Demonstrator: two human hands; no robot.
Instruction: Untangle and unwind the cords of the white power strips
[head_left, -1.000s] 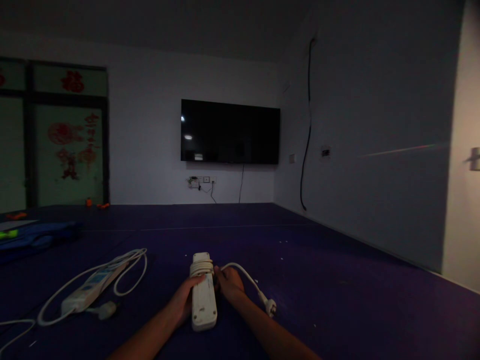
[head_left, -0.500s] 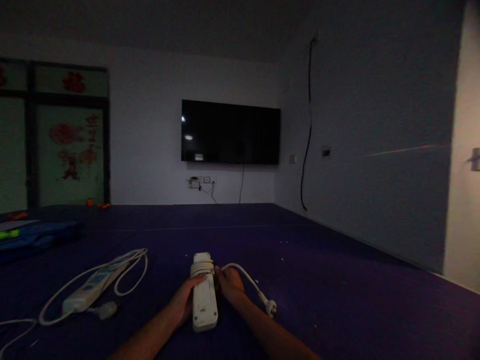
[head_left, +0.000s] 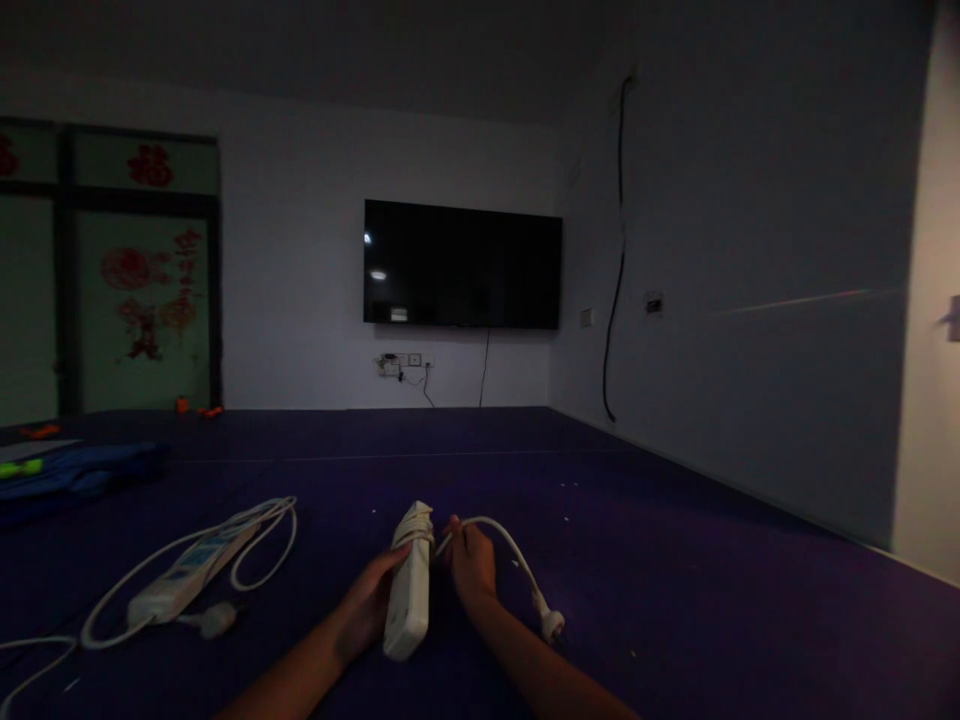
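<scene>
Rolled partly onto its edge since the earlier frame, the wrapped power strip [head_left: 409, 605] shows its side, while the right hand [head_left: 472, 568] and the white plug [head_left: 553, 626] have shifted slightly rightward. Leftmost, a blue cloth [head_left: 90, 468] lies beyond and left of the loose power strip [head_left: 161, 600]. Right of that loose strip, the left hand [head_left: 371, 592] grips the wrapped one; farther right of it, the right hand pinches the cord [head_left: 524, 562], and farthest right is the plug.
</scene>
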